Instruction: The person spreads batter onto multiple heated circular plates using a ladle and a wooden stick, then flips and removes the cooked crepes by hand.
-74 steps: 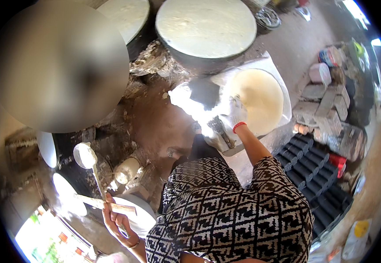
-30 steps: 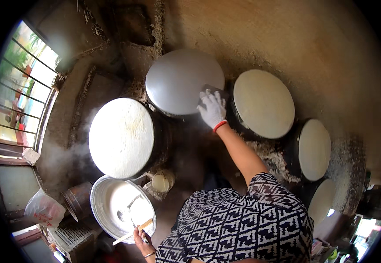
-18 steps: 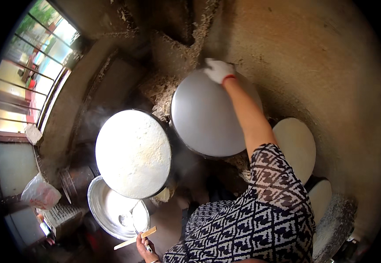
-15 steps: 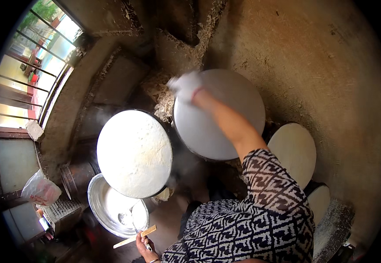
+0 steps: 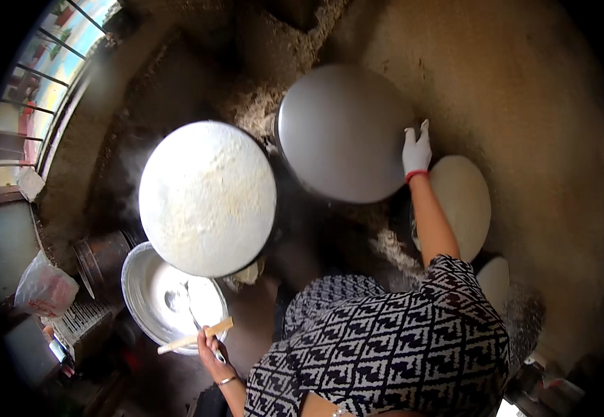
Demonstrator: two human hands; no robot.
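Note:
My left hand [image 5: 210, 351] is closed around the handle of a metal ladle [image 5: 195, 316] and a flat wooden stick [image 5: 191, 339]. The ladle's bowl hangs over a metal basin [image 5: 129, 292] of white batter, and the stick lies across the basin's near rim. On my right hand [image 5: 417, 153] is a white glove with a red cuff. Its fingers are spread at the right edge of a round, dark grey griddle [image 5: 347, 132] that looks bare. Left of that griddle, a second round griddle [image 5: 208, 198] carries a thin white layer with yellowish, bumpy patches.
Two more round pale surfaces, a larger one [image 5: 463, 201] and a smaller one [image 5: 494, 281], sit at the right along the brown wall [image 5: 524, 125]. A dark metal drum [image 5: 100, 260] and a plastic bag [image 5: 46, 285] are at the left, below a barred window [image 5: 52, 76]. Steam drifts between the griddles.
My right hand has swept from the upper left of the dark griddle to its right edge. The left hand still holds the ladle and stick. The whole view has shifted.

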